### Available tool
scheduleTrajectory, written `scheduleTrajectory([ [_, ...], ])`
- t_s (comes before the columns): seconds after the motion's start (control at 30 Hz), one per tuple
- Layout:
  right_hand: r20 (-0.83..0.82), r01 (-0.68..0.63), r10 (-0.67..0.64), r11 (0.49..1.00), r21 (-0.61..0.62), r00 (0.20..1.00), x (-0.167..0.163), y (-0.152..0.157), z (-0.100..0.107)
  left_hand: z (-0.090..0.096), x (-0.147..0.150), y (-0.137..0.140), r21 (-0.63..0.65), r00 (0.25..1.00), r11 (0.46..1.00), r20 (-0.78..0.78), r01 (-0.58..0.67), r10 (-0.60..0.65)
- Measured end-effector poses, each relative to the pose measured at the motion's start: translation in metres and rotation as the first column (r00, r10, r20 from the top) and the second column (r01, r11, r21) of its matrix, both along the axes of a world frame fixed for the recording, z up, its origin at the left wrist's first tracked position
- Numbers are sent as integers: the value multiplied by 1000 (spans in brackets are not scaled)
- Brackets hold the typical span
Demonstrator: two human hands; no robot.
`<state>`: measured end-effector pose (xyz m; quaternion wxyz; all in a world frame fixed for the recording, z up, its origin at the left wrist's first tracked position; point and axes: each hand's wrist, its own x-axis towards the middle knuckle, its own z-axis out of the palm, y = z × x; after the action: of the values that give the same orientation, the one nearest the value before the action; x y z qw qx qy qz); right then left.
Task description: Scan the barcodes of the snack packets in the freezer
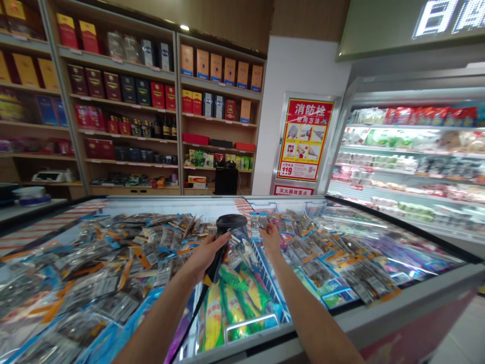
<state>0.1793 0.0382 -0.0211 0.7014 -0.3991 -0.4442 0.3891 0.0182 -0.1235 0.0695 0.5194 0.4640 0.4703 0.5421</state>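
My left hand is wrapped around the handle of a black barcode scanner, whose cable runs down toward the bottom edge. Between the fingers of my right hand is a small clear packet with a blue top edge, held up facing the scanner's head. Both hands are over a chest freezer. Under the scanner a white wire basket contains corn in green and yellow packaging. Loose packets with blue and orange edges lie in a broad heap to the left of my left hand.
More packets lie in rows on the right side of the freezer. Behind stand shelves of boxed goods and bottles. A red fire-hydrant poster hangs on the wall, and a lit refrigerated display is at right.
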Motion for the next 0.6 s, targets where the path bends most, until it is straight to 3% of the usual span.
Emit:
scheduleTrajectory([
  [0.17, 34, -22, 24, 999, -37, 999, -6, -11, 11, -1, -25, -2, 25, 975, 980, -96, -200, 201],
  [0.33, 51, -141, 141, 990, 10, 989, -40, -20, 19, -3, -58, -16, 16, 904, 922, -189, -387, 383],
  [0.43, 165, -139, 137, 990, 3, 977, -70, -25, 20, -6, -73, -24, 0, 873, 894, -216, -448, 437],
  [0.6, 433, -3, 25, 999, -53, 901, -108, -33, 22, -14, -87, -34, 44, 849, 869, -194, -493, 491],
])
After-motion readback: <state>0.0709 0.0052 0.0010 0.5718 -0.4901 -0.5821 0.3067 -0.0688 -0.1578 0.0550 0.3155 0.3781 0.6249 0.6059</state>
